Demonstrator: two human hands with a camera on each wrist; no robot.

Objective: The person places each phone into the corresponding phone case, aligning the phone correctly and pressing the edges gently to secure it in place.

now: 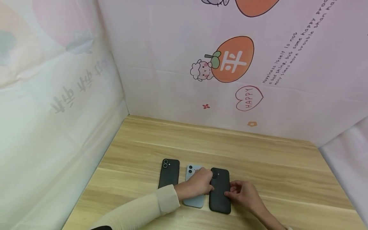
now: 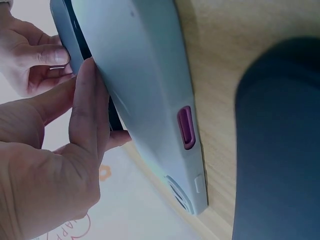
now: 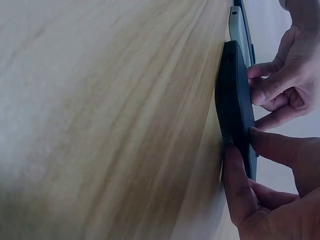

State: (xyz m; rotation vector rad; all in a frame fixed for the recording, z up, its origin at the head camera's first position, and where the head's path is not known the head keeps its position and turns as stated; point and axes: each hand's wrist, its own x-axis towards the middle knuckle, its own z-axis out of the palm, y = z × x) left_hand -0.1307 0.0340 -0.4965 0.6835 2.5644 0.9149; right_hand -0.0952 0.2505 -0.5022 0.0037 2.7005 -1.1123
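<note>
Three phones lie face down in a row on the wooden table. The rightmost, a black phone (image 1: 219, 199), is between both hands. My left hand (image 1: 200, 181) reaches across the light blue phone (image 1: 194, 202) and holds the black phone's left edge. On the opposite edge, my right hand (image 1: 245, 194) pinches the phone between thumb and fingers; the right wrist view shows the thumb on top and a finger low against its side. Part of the light blue phone is hidden under the left hand and wrist. Farther left lies a dark phone (image 1: 169, 175), its lower end covered by the left sleeve.
The wooden table (image 1: 143, 140) meets a white printed cloth (image 1: 166, 92) at its back edge. More cloth (image 1: 86, 134) hangs along the left side, and another cloth (image 1: 350, 159) hangs at the right.
</note>
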